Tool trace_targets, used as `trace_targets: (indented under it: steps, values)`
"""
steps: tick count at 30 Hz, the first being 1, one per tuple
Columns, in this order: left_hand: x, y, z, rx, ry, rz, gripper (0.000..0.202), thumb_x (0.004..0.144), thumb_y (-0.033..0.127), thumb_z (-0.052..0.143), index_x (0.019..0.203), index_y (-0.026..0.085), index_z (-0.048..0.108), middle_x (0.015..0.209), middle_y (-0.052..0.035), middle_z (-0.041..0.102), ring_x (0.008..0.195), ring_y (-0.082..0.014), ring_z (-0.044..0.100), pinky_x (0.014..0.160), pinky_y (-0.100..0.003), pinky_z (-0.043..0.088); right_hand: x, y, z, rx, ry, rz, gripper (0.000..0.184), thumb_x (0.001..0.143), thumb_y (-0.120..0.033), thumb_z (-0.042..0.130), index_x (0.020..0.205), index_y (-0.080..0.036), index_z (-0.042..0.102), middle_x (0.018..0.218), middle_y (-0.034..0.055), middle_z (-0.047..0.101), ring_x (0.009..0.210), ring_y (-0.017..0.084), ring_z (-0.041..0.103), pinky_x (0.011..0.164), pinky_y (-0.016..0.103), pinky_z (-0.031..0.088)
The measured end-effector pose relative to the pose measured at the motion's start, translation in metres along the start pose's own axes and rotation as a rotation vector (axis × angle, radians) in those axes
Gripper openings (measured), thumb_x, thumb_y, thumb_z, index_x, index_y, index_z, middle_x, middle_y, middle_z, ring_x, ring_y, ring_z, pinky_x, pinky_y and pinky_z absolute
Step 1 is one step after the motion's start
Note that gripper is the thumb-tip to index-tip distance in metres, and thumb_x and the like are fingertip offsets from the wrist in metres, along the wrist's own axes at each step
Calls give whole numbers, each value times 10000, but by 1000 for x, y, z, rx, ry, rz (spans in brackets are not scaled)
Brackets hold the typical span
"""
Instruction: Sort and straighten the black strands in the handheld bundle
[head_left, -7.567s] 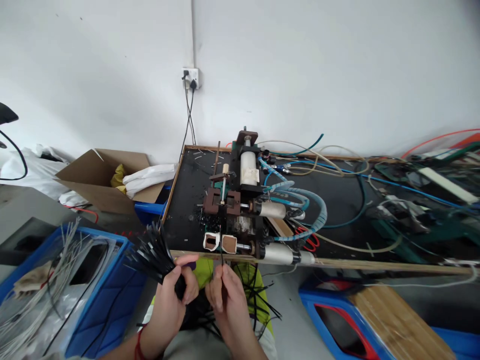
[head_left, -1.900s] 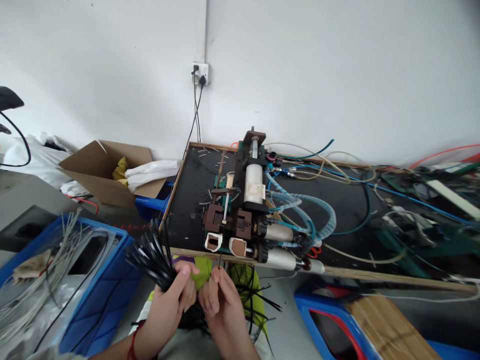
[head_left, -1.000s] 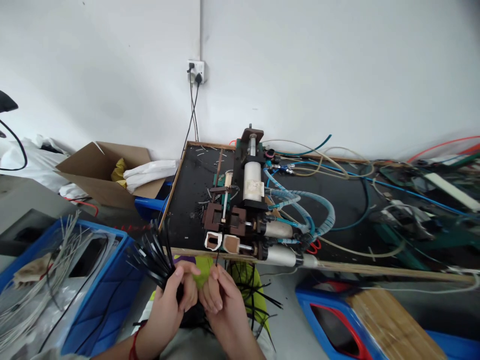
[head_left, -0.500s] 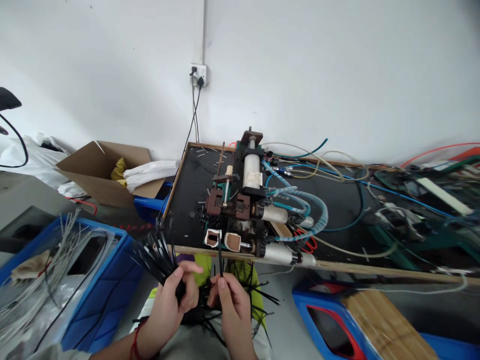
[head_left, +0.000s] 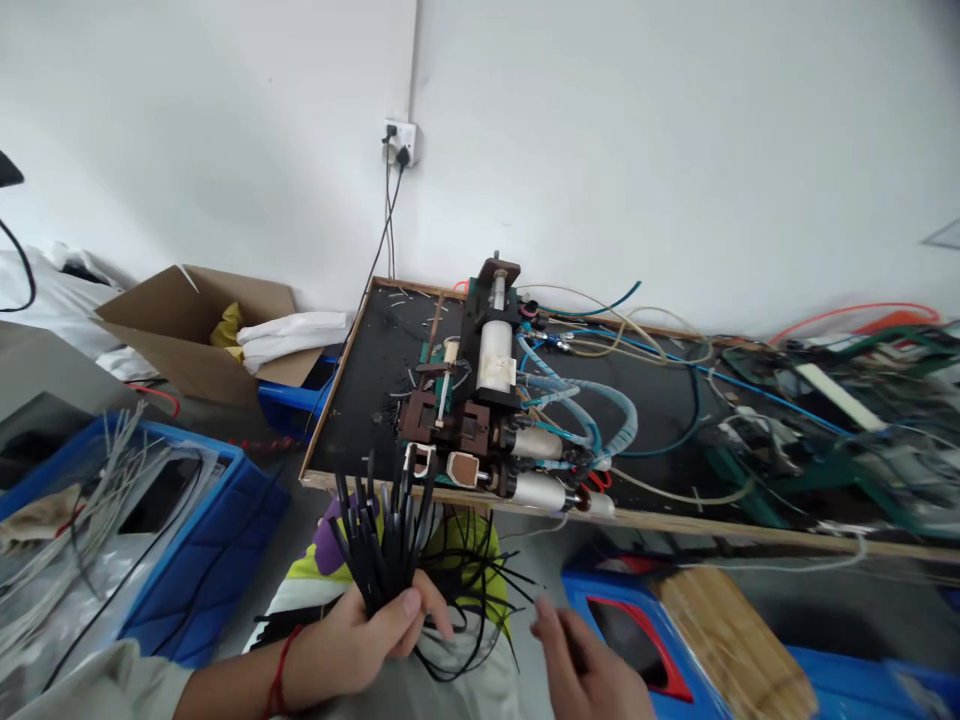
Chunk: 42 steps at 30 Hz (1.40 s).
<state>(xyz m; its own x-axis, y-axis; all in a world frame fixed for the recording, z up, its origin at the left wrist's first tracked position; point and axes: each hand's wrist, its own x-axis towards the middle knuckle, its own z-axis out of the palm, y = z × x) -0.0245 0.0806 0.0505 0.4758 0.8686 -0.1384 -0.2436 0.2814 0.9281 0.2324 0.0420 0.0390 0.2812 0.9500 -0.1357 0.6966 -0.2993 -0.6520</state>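
Observation:
My left hand is closed around a bundle of black cables, whose ends fan upward in front of the bench edge. More loose black cables lie across my lap, just right of that hand. My right hand is apart from the bundle, over the floor at the lower right. Its fingers are curled together and somewhat blurred, and I cannot make out what is between them. Beyond the bundle stands a pneumatic machine with white cylinders and a pair of small pale-edged jaws at the bench's front edge.
The black-topped bench has a wooden rim and blue air hoses. At left stands a blue crate with pale wires, behind it an open cardboard box. A blue stool with a wooden board is at lower right.
My right hand has moved right and down, away from the machine jaws where it pinched a black cable. My left hand has shifted right with the bundle, now more upright. The view has shifted slightly.

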Motion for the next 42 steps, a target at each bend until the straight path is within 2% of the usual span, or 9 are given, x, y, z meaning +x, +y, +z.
trace_targets:
  steps: [3, 7, 13, 20, 28, 31, 35, 38, 42]
  values:
    - [1, -7, 8, 39, -13, -35, 554, 944, 635, 519, 797, 164, 770, 518, 26, 378, 486, -128, 284, 499, -296, 230, 2, -81, 5, 422, -101, -206, 383, 949, -557, 529, 916, -231, 729, 752, 60, 703, 678, 240, 651, 586, 296, 488]
    - [5, -21, 12, -98, 119, -39, 497, 827, 664, 677, 696, 184, 675, 526, 26, 419, 477, -112, 288, 466, -275, 239, 5, -133, 29, 631, -131, -297, 370, 947, -456, 604, 666, -215, 594, 641, -1, 532, 597, 173, 528, 553, 264, 435]
    - [13, -19, 3, -107, 220, 84, 558, 938, 659, 505, 805, 154, 702, 419, 33, 439, 370, -112, 362, 427, -259, 314, -3, -113, 56, 836, 10, -228, 279, 996, -447, 555, 935, -220, 705, 813, 52, 687, 730, 209, 646, 660, 287, 510]
    - [16, -19, 6, -158, 232, 68, 508, 877, 671, 607, 791, 171, 639, 424, 83, 374, 366, -85, 294, 403, -226, 294, 6, -118, 67, 814, 14, -200, 346, 1008, -477, 510, 868, -203, 668, 651, -1, 589, 566, 163, 578, 521, 243, 467]
    - [18, -27, 5, -159, 264, 46, 463, 884, 611, 645, 727, 177, 618, 409, 79, 376, 369, -90, 335, 412, -229, 313, 8, -116, 43, 353, 270, -547, 237, 966, -236, 594, 732, -208, 608, 624, -4, 629, 562, 152, 592, 566, 250, 428]
    - [21, -18, 7, -225, 386, 70, 406, 895, 559, 662, 815, 162, 679, 484, 20, 549, 438, -142, 508, 493, -270, 441, 2, -113, 44, 434, 347, -597, 164, 969, -188, 566, 887, -210, 706, 801, 48, 737, 735, 196, 690, 690, 275, 504]
    - [27, 3, 6, -307, 666, 182, 354, 894, 512, 694, 818, 167, 666, 576, -5, 632, 537, -149, 562, 615, -290, 500, 3, -104, 58, 930, 428, -336, 215, 1030, -288, 502, 923, -223, 677, 846, 44, 730, 784, 195, 696, 730, 301, 549]
    - [28, 6, -1, -376, 688, 199, 343, 897, 503, 695, 851, 164, 674, 420, 102, 382, 379, -73, 283, 434, -216, 348, 9, -99, 69, 1185, 360, -185, 241, 1059, -335, 455, 871, -238, 571, 596, -62, 539, 480, 118, 505, 497, 213, 438]
    - [24, -2, -7, -368, 655, 92, 385, 715, 424, 875, 944, 150, 729, 481, 89, 449, 426, -69, 349, 435, -199, 328, 10, -104, 81, 749, -113, -390, 190, 1002, -304, 561, 852, -209, 629, 602, -40, 547, 522, 122, 518, 513, 221, 385]
